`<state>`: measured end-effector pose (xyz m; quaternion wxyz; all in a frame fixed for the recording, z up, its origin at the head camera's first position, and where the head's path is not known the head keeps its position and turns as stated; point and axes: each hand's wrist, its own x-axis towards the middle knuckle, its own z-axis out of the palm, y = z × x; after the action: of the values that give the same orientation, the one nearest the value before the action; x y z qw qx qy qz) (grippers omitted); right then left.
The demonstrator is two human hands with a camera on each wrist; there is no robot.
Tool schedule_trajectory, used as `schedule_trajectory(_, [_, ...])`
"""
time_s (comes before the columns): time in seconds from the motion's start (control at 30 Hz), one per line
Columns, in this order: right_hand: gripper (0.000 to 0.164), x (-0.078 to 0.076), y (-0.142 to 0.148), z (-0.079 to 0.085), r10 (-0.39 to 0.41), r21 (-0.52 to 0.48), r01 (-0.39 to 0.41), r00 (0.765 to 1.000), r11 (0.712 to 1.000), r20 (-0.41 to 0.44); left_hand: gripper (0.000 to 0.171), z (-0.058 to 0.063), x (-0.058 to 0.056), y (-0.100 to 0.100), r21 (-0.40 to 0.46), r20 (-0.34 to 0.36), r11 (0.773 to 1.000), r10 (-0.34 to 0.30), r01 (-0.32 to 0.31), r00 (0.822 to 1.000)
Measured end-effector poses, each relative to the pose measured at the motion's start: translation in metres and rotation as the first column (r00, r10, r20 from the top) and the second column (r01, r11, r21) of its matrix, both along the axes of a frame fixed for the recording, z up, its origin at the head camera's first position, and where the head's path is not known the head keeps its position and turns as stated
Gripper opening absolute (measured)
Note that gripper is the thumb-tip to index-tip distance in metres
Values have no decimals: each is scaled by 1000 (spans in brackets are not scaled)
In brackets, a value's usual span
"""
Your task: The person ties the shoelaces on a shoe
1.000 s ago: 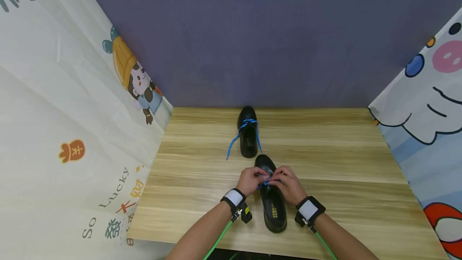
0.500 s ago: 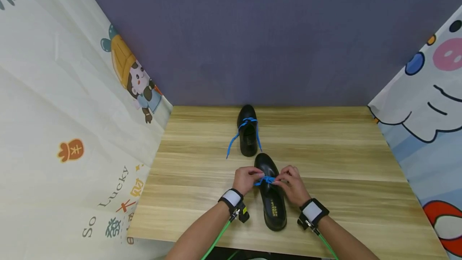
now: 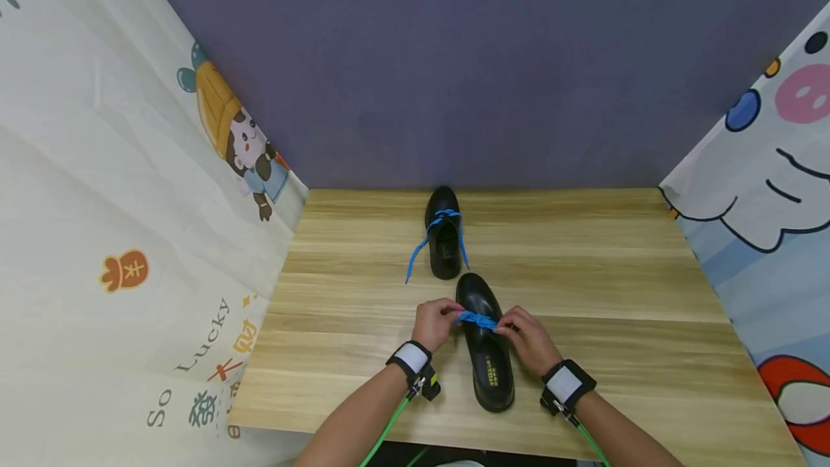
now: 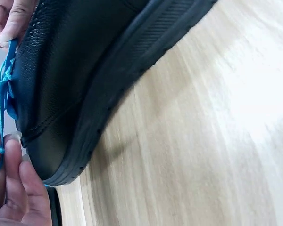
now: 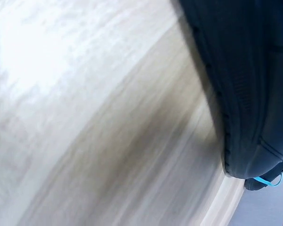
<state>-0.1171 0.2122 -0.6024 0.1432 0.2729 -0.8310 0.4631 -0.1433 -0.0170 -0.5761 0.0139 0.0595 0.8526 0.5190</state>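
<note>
A black leather shoe [image 3: 491, 362] lies near the front of the table, toe pointing away, seen from its side in both wrist views. Across its top runs a blue shoelace [image 3: 478, 320] with a knot in the middle. My left hand [image 3: 434, 324] pinches the lace at the shoe's left side; the left wrist view shows these fingers [image 4: 13, 174] with loops of lace between them. On the right side my right hand [image 3: 528, 341] pinches the lace's other end, thumb and fingertip together. Only a sliver of the right hand appears in the right wrist view.
A second black shoe [image 3: 444, 245] stands farther back, its blue lace ends hanging loose on both sides. The wooden table [image 3: 616, 265] meets a dark grey-blue panel [image 3: 486, 70] behind. Printed white cloths [image 3: 130, 186] flank the left and right sides.
Both hands have drawn apart, left hand to the left and right hand to the right, pulling the lace taut across the shoe. The knot and loops now show between them.
</note>
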Motion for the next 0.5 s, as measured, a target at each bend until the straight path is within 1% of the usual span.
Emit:
schedule_trajectory(0.07, [7, 2, 1, 1, -11, 24, 11, 1000, 1000, 12, 8, 0, 0, 0, 0, -3, 1000, 7, -7, 1000])
schedule_trajectory(0.2, [5, 5, 1, 4, -22, 85, 22, 1000, 996, 0, 5, -3, 2, -1, 9, 0, 1000, 24, -24, 1000])
schedule_trajectory(0.27, [9, 6, 2, 5, -22, 107, 24, 1000, 994, -15, 3, -4, 2, -2, 22, 11, 999, 32, -32, 999])
schedule_trajectory(0.4, [25, 9, 3, 6, -26, 130, 32, 998, 991, -52, 6, -6, 2, -3, 60, 30, 997, 44, -46, 999])
schedule_trajectory(0.5, [28, 10, 7, 6, -25, 146, 35, 997, 989, -66, 7, -7, 2, 0, 74, 44, 996, 53, -56, 998])
